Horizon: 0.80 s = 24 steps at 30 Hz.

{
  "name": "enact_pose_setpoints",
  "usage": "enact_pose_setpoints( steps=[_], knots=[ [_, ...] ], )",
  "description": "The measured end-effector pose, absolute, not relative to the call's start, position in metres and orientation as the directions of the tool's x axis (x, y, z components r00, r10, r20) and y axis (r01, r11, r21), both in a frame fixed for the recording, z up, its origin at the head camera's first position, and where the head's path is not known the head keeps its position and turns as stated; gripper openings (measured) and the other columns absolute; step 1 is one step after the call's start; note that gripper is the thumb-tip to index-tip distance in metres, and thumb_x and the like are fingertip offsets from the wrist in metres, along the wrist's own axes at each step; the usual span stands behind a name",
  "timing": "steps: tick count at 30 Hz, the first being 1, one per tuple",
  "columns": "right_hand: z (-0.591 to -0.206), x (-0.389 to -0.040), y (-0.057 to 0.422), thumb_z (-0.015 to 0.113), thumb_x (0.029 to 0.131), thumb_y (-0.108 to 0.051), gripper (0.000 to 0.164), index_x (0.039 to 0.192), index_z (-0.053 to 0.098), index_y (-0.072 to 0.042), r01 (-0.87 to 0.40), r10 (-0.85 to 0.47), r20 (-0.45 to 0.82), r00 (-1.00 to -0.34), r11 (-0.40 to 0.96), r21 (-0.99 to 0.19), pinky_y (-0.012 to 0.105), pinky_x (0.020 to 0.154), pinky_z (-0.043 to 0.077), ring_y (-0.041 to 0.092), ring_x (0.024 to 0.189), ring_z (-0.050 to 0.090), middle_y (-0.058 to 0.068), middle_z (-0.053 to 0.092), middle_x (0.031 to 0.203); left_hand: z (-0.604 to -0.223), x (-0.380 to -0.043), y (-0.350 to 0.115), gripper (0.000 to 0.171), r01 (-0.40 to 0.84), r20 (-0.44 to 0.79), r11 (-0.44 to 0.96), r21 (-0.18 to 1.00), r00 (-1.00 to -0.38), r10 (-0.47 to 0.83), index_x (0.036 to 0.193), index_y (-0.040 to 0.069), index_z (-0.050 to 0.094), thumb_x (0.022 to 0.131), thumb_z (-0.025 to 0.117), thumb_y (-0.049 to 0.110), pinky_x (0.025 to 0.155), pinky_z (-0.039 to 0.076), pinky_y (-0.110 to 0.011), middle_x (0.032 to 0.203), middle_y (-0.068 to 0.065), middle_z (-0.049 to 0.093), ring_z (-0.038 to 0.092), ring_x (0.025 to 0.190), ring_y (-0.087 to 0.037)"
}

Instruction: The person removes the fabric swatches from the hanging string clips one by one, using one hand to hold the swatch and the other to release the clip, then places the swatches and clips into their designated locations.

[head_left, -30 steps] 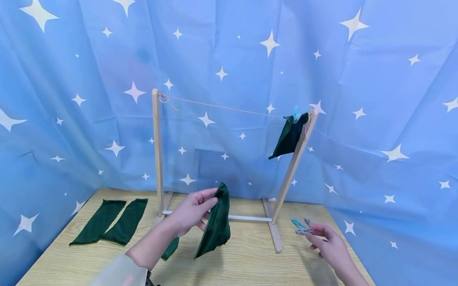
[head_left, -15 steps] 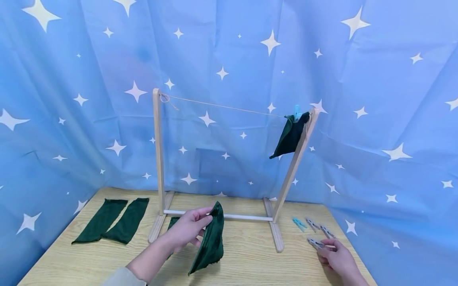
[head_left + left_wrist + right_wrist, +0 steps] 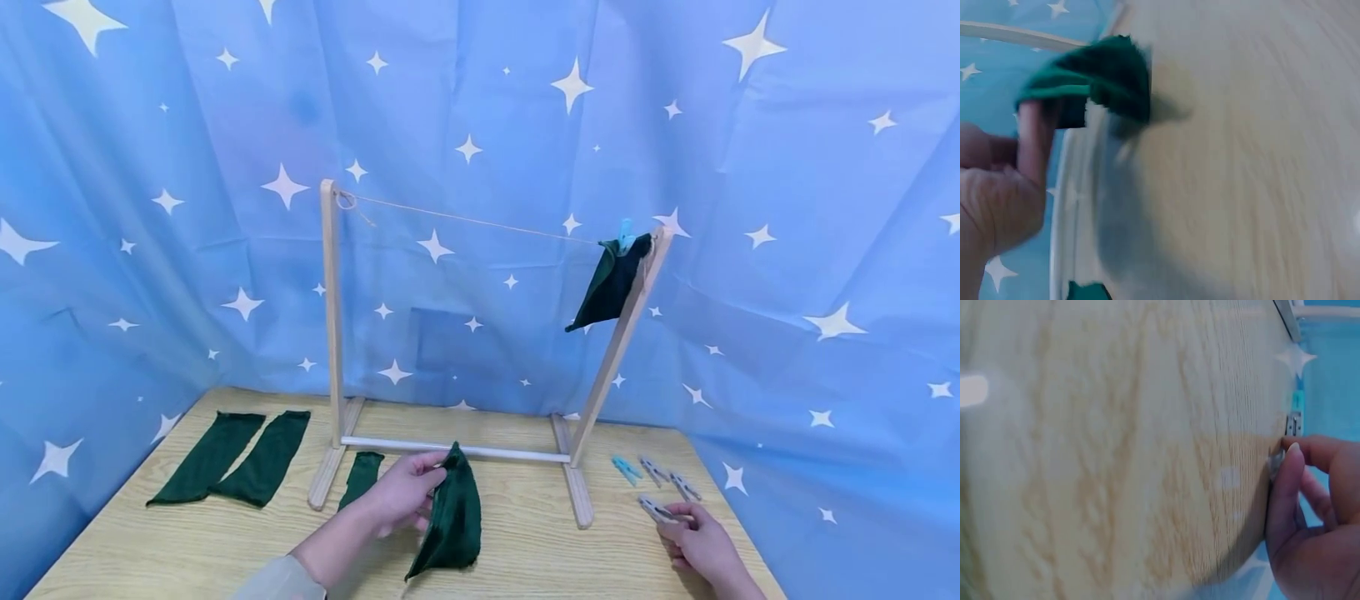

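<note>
My left hand point(image 3: 405, 497) pinches the upper edge of a dark green cloth point(image 3: 453, 517), which hangs down over the front of the table. In the left wrist view, the same cloth point(image 3: 1107, 75) droops from the fingertips. On the right, my right hand point(image 3: 705, 542) has thumb and fingers at the end of a grey clothespin point(image 3: 656, 508), low by the tabletop. The right wrist view shows the fingertips pinched around this clothespin point(image 3: 1275, 462), mostly covered by them. Just beyond lie a blue clothespin point(image 3: 627, 470) and two grey clothespins point(image 3: 655, 471).
A wooden frame point(image 3: 333, 317) carries a string point(image 3: 465, 219). At its right end hangs a green cloth point(image 3: 611, 283) under a blue clothespin point(image 3: 626, 236). Two green cloths point(image 3: 210, 458) lie at left; another point(image 3: 363, 477) lies partly behind my left arm. A starry blue curtain stands behind.
My left hand has come down with the green cloth, closer to the table. The right hand has dropped toward the front, from above the clothespins to the nearest grey one.
</note>
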State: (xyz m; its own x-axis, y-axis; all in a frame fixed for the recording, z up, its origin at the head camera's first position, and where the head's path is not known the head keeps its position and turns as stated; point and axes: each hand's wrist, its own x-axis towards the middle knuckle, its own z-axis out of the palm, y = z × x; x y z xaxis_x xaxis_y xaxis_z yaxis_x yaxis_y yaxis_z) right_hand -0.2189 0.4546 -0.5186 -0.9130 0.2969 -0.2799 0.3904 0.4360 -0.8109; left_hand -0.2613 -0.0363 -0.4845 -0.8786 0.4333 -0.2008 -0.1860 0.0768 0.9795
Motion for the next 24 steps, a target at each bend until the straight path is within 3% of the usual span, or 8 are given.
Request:
enact_pose_setpoints(
  steps=[3, 7, 11, 15, 18, 22, 24],
  knots=[
    [-0.521, -0.22, 0.455, 0.068, 0.104, -0.014, 0.051, 0.145, 0.046, 0.008, 0.392, 0.295, -0.283, -0.913, 0.432, -0.812, 0.032, 0.061, 0.056, 0.019, 0.074, 0.057, 0.006, 0.056, 0.086, -0.493, -0.261, -0.044, 0.05, -0.138, -0.2, 0.196, 0.971, -0.916, 0.348, 0.166, 0.001, 0.045, 0.117, 0.046, 0.013, 0.046, 0.054, -0.026, 0.105, -0.01, 0.069, 0.06, 0.055, -0.011],
    [-0.521, -0.221, 0.457, 0.069, 0.105, -0.015, 0.051, 0.145, 0.047, 0.007, 0.397, 0.294, -0.288, -0.911, 0.442, -0.805, 0.033, 0.062, 0.057, 0.02, 0.074, 0.057, 0.006, 0.056, 0.086, -0.494, -0.262, -0.052, 0.048, -0.083, -0.17, 0.321, 0.943, -0.952, 0.254, 0.161, -0.002, 0.05, 0.114, 0.046, 0.006, 0.046, 0.058, -0.033, 0.11, -0.013, 0.073, 0.065, 0.056, -0.015],
    [-0.52, -0.221, 0.458, 0.069, 0.105, -0.015, 0.05, 0.144, 0.048, 0.007, 0.392, 0.292, -0.282, -0.914, 0.453, -0.801, 0.034, 0.062, 0.057, 0.02, 0.073, 0.057, 0.006, 0.057, 0.085, -0.489, -0.266, -0.056, 0.048, -0.028, -0.132, 0.44, 0.898, -0.969, 0.207, 0.16, 0.001, 0.055, 0.112, 0.05, 0.004, 0.048, 0.059, -0.036, 0.111, -0.013, 0.072, 0.064, 0.053, -0.017],
    [-0.522, -0.221, 0.458, 0.069, 0.104, -0.014, 0.049, 0.144, 0.049, 0.007, 0.394, 0.295, -0.284, -0.912, 0.447, -0.803, 0.033, 0.062, 0.057, 0.019, 0.073, 0.058, 0.005, 0.057, 0.084, -0.487, -0.268, -0.061, 0.05, 0.002, -0.115, 0.489, 0.872, -0.971, 0.208, 0.161, 0.003, 0.053, 0.111, 0.053, 0.003, 0.05, 0.058, -0.036, 0.101, -0.012, 0.071, 0.061, 0.052, -0.018],
    [-0.524, -0.22, 0.458, 0.069, 0.104, -0.014, 0.05, 0.144, 0.048, 0.008, 0.392, 0.289, -0.286, -0.914, 0.441, -0.807, 0.032, 0.061, 0.057, 0.019, 0.073, 0.057, 0.005, 0.056, 0.084, -0.486, -0.268, -0.066, 0.052, 0.014, -0.099, 0.483, 0.875, -0.973, 0.209, 0.163, 0.0, 0.049, 0.11, 0.054, 0.001, 0.049, 0.051, -0.032, 0.09, -0.013, 0.067, 0.058, 0.053, -0.018],
    [-0.523, -0.219, 0.459, 0.069, 0.105, -0.014, 0.05, 0.144, 0.047, 0.008, 0.388, 0.283, -0.284, -0.916, 0.444, -0.808, 0.032, 0.061, 0.057, 0.019, 0.073, 0.057, 0.005, 0.055, 0.085, -0.483, -0.266, -0.07, 0.05, 0.084, -0.034, 0.522, 0.849, -0.977, 0.212, 0.157, -0.001, 0.056, 0.108, 0.06, 0.002, 0.048, 0.041, -0.029, 0.099, -0.012, 0.073, 0.052, 0.053, -0.015],
    [-0.522, -0.219, 0.459, 0.069, 0.105, -0.014, 0.049, 0.144, 0.048, 0.008, 0.388, 0.283, -0.284, -0.916, 0.447, -0.806, 0.032, 0.061, 0.057, 0.019, 0.073, 0.056, 0.005, 0.055, 0.085, -0.48, -0.264, -0.072, 0.045, 0.141, -0.011, 0.537, 0.832, -0.962, 0.271, 0.151, 0.0, 0.062, 0.106, 0.064, 0.003, 0.049, 0.042, -0.029, 0.104, -0.009, 0.073, 0.053, 0.056, -0.014]
  ],
)
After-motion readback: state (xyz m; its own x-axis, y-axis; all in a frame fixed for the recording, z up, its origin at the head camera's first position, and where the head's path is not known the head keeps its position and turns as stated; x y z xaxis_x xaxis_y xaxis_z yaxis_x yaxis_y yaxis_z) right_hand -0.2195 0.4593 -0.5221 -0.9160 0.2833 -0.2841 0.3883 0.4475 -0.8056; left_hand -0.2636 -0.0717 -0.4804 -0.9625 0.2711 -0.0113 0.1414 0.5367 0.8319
